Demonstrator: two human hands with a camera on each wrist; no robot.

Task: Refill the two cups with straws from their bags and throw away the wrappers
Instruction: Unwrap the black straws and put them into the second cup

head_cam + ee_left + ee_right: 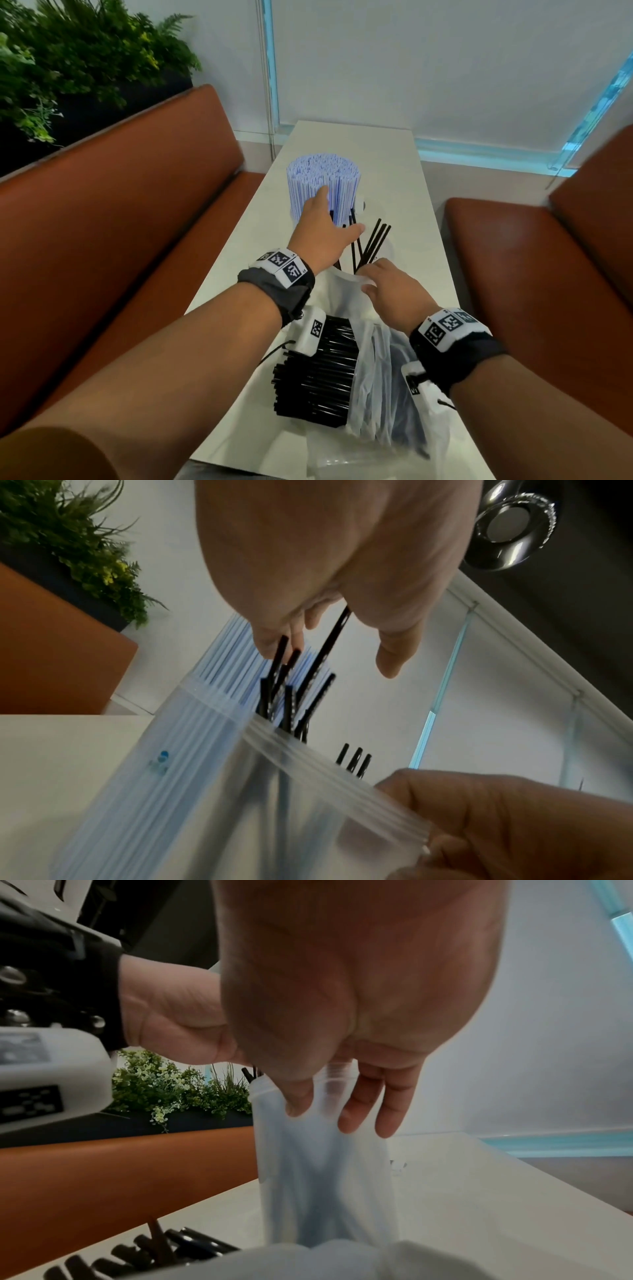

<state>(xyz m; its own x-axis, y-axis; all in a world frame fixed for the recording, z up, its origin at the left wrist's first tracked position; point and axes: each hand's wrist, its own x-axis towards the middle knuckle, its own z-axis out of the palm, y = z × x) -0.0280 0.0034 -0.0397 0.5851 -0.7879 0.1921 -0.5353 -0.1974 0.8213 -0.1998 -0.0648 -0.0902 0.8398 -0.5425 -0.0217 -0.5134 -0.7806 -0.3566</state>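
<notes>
- Nearest, on the white table (424,205), a pile of black straws (318,377) lies half out of its clear bag (373,387).
- Beyond it, the far cup (192,737) is packed with blue-and-white straws (323,181).
- Left hand (322,236), fingers curled, holds black straws above the near cup (308,1164).
- Right hand (394,291) pinches that cup's rim.

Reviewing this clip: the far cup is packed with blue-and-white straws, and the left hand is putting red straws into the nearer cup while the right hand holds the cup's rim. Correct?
One slip: the straws in the left hand are black, not red, as the left wrist view shows. The rest holds: the far cup is packed with blue-and-white straws, and the right hand holds the nearer cup at its rim.
</notes>
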